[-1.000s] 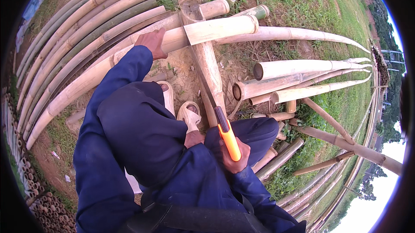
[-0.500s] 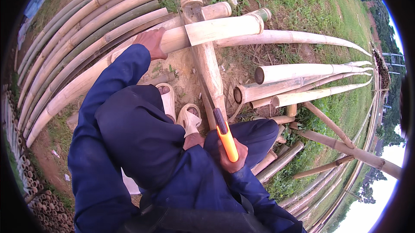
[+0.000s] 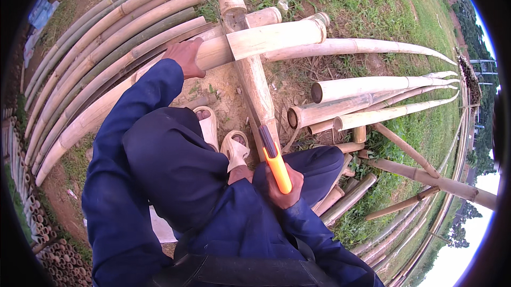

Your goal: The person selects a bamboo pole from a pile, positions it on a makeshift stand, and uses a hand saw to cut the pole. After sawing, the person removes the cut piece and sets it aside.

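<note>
A thick pale bamboo pole (image 3: 277, 37) lies across a notched bamboo support (image 3: 254, 87) in front of me. My left hand (image 3: 184, 58) is closed over the pole, left of a dark cut line. My right hand (image 3: 286, 187) grips the orange and black handle of a handsaw (image 3: 277, 170), low and right of my feet. Its thin blade is seen nearly edge-on along the support and is hard to follow up to the cut. How deep the cut goes cannot be made out.
Several long bamboo poles (image 3: 133, 37) lie side by side at the left. More poles (image 3: 362, 89) rest with cut ends toward me at the right, near a bamboo frame (image 3: 426, 180). My sandalled feet (image 3: 235, 148) stand beside the support. Cut bamboo is stacked (image 3: 58, 260) at lower left.
The saw handle and my right hand have moved slightly forward, toward the pole. Less of the blade shows now. My left hand stays on the pole.
</note>
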`<state>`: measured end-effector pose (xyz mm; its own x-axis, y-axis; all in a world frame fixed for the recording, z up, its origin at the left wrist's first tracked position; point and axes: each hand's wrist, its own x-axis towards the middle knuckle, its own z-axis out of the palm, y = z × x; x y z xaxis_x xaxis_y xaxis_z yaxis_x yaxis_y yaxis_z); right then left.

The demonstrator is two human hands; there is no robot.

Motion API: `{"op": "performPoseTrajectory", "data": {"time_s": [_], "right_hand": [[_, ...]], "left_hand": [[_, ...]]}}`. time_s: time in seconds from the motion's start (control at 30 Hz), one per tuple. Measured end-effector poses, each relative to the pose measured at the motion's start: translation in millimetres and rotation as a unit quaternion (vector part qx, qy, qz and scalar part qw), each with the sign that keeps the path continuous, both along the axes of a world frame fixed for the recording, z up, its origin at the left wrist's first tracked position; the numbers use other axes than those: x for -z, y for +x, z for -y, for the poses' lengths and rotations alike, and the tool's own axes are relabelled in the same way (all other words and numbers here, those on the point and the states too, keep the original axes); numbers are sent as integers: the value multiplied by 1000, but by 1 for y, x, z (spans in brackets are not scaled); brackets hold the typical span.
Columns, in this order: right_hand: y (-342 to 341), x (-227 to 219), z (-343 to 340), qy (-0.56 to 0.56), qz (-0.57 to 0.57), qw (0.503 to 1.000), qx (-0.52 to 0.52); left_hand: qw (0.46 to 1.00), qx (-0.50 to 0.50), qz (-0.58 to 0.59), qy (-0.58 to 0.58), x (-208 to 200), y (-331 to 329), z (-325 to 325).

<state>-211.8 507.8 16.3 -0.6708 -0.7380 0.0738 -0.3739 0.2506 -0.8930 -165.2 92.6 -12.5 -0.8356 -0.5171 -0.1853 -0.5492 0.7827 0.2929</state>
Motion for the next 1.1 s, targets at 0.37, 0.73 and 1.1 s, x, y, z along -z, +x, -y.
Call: {"op": "performPoseTrajectory", "data": {"time_s": [0.37, 0.73, 1.1], "right_hand": [[9, 0, -1, 8, -2, 1000, -7], [-3, 7, 48, -10, 25, 1000, 7], [-30, 13, 101, -7, 34, 999, 16]], "left_hand": [[999, 12, -37, -28, 9, -2, 0], [1000, -8, -1, -18, -1, -11, 0], [998, 43, -50, -10, 10, -6, -21]]}}
